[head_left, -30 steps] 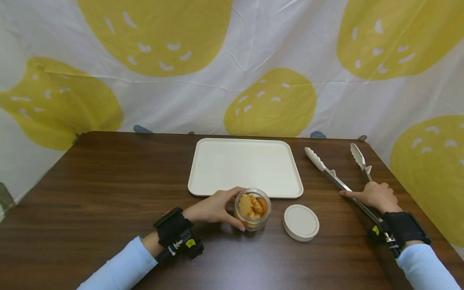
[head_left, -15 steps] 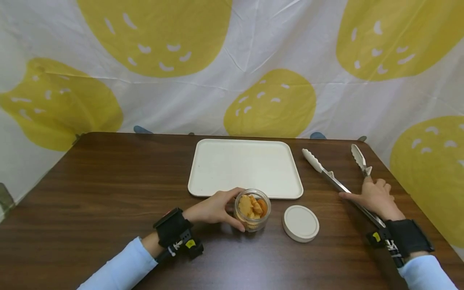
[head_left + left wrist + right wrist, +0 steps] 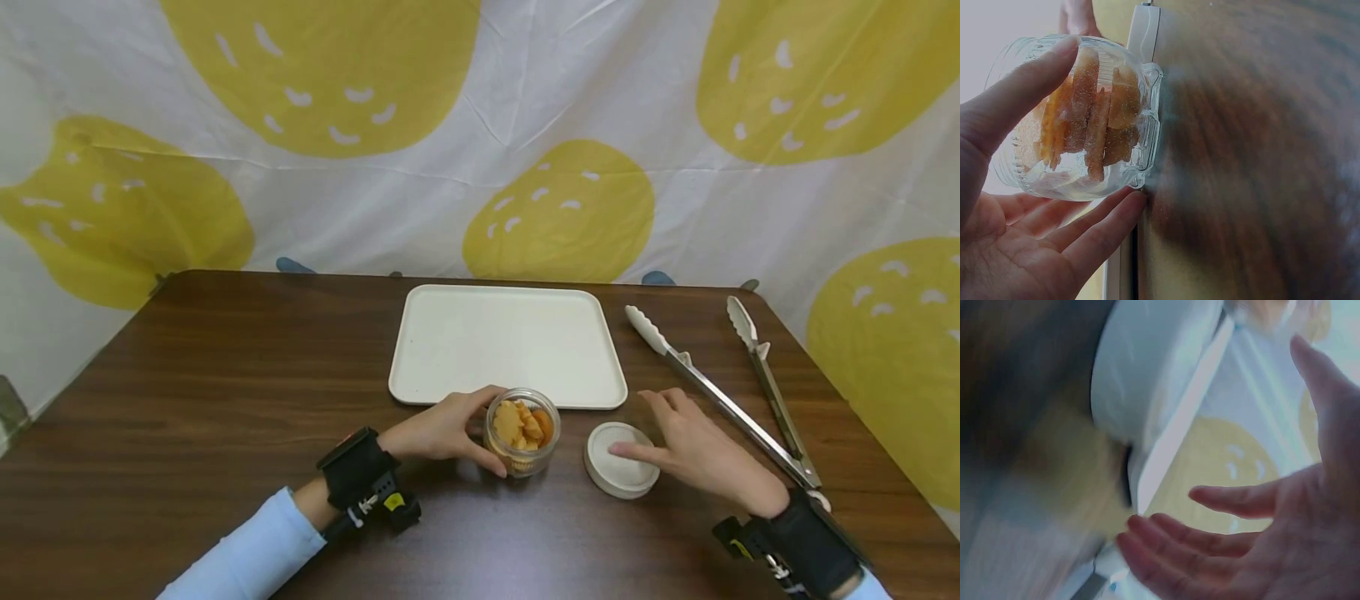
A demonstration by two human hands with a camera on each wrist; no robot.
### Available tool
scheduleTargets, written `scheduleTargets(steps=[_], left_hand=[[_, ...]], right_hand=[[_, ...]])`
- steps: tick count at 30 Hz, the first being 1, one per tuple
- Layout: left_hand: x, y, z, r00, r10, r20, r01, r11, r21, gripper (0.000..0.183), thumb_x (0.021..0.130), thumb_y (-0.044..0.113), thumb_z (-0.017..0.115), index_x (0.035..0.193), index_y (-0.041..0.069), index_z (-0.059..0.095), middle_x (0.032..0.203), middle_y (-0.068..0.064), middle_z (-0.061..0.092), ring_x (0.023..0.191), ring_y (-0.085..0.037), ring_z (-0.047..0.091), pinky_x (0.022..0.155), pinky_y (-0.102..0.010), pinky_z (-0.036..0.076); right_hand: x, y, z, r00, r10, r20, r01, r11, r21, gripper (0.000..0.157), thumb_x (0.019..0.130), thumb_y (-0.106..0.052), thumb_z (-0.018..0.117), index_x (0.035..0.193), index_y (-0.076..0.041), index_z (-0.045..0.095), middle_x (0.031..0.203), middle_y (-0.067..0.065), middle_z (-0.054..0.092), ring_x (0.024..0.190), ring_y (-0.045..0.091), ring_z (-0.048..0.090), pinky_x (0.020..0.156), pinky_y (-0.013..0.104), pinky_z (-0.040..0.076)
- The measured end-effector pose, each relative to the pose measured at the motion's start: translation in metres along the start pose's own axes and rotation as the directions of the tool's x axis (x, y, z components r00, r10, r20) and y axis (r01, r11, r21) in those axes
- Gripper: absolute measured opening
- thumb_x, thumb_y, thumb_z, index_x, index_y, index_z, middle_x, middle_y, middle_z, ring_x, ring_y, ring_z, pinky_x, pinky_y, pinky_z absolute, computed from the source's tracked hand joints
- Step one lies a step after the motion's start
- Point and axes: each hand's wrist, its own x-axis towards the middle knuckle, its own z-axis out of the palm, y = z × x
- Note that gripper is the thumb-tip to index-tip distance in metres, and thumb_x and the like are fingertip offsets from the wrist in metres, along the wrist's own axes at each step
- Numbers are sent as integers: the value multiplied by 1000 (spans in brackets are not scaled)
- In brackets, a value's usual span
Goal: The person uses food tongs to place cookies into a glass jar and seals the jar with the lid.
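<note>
A clear glass jar (image 3: 522,462) stands lidless on the table, holding several orange-brown crackers (image 3: 525,425). My left hand (image 3: 447,429) grips its left side; in the left wrist view the thumb and fingers curve round the glass. A round white lid (image 3: 618,475) lies flat to the right of the jar. Above the lid's right side hovers my right hand (image 3: 697,442), fingers spread and thumb extended over it. In the right wrist view this hand (image 3: 1241,544) appears apart from the blurred lid (image 3: 1147,375) and holds nothing.
Behind the jar lies a white rectangular tray (image 3: 506,346). Metal tongs (image 3: 738,412) with white scalloped tips lie spread apart at the right, partly beneath my right forearm. A lemon-patterned cloth (image 3: 555,217) hangs behind the dark wooden table (image 3: 247,400).
My right hand has left the tongs and moved left to the lid. The tongs stay on the table. My left hand and the jar have not moved.
</note>
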Motion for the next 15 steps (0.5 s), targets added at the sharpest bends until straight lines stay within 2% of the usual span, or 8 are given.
scheduleTargets(steps=[3, 6, 11, 15], left_hand=[[0, 0, 0, 1000, 18, 3, -18, 1000, -6, 81, 65, 24, 78, 132, 9, 35, 124, -12, 53, 112, -21, 49, 90, -33, 49], [0, 0, 0, 999, 32, 5, -32, 999, -14, 81, 66, 24, 78, 132, 8, 34, 124, -14, 53, 111, -23, 49, 88, -34, 50], [0, -1, 0, 1000, 29, 0, -29, 1000, -5, 80, 65, 24, 78, 131, 9, 35, 122, -13, 54, 110, -21, 51, 87, -32, 51], [0, -1, 0, 1000, 30, -5, -30, 1000, 5, 80, 65, 24, 78, 131, 9, 35, 122, -12, 54, 109, -21, 51, 87, -32, 51]], right_hand=[[-2, -7, 9, 998, -22, 61, 23, 1000, -20, 95, 67, -64, 60, 123, 9, 41, 111, 31, 46, 100, 44, 46, 75, 58, 49], [-3, -11, 17, 994, -62, 95, 64, 998, -26, 94, 63, -63, 64, 122, 6, 42, 108, 27, 46, 96, 41, 46, 70, 54, 51], [-3, -14, 25, 989, -137, 57, 140, 989, -41, 79, 64, -47, 72, 116, 5, 45, 96, 20, 49, 85, 30, 45, 63, 42, 50], [-1, -19, 24, 984, -174, 28, 175, 983, -55, 73, 64, -39, 75, 114, 6, 47, 93, 18, 50, 81, 27, 46, 61, 38, 50]])
